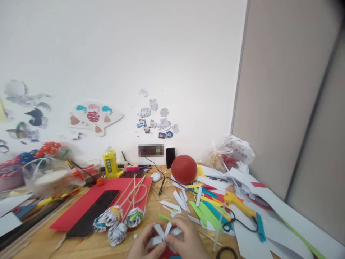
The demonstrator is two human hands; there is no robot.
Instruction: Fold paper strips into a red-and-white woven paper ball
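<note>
Low in the middle of the view, a white folded paper piece (pixel 163 234) with several strips spreading from its centre is held between both hands. My left hand (pixel 147 242) has its fingers closed on the left side of it. My right hand (pixel 185 237) pinches it from the right, the thumb near the centre. Something red and blue shows just below the hands. Left of them lie paper flowers (pixel 117 233) on wooden sticks (pixel 134 194), partly on red paper (pixel 94 187). White folded strips (pixel 181 200) lie beyond the hands.
A black tablet-like slab (pixel 94 212) lies left, with a yellow bottle (pixel 110 162) behind. A red balloon (pixel 184 169) and an upright phone (pixel 170 158) stand at the back. To the right are a yellow glue gun (pixel 239 203) with a cord, green strips (pixel 206 212) and white paper (pixel 253 230).
</note>
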